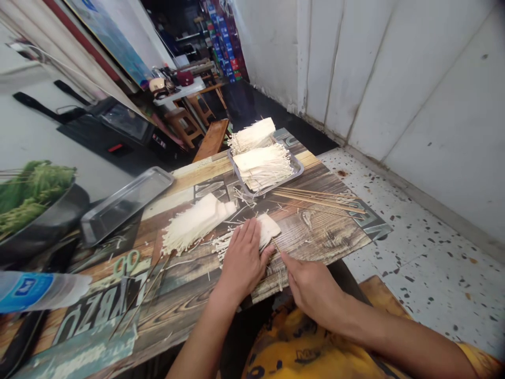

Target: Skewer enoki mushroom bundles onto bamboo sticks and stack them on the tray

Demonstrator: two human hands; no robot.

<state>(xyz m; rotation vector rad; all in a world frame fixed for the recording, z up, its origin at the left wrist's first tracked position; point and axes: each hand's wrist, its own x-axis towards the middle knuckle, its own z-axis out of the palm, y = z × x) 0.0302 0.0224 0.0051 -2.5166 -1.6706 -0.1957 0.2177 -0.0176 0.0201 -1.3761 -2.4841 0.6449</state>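
My left hand lies flat on a bunch of enoki mushrooms near the table's front edge, fingers stretched out and pressing it down. The bunch's pale base shows past my fingers, and its thin caps point left. My right hand is closed on a thin bamboo skewer, whose tip meets the side of that base; the tip itself is hidden. Just left of my left hand lies a larger pile of enoki. Beyond, more enoki is heaped on a tray.
Loose bamboo skewers lie to the right of the tray, and a few more skewers at left. Also at left are an oblong metal tray, scissors, a water bottle and a bowl of greens.
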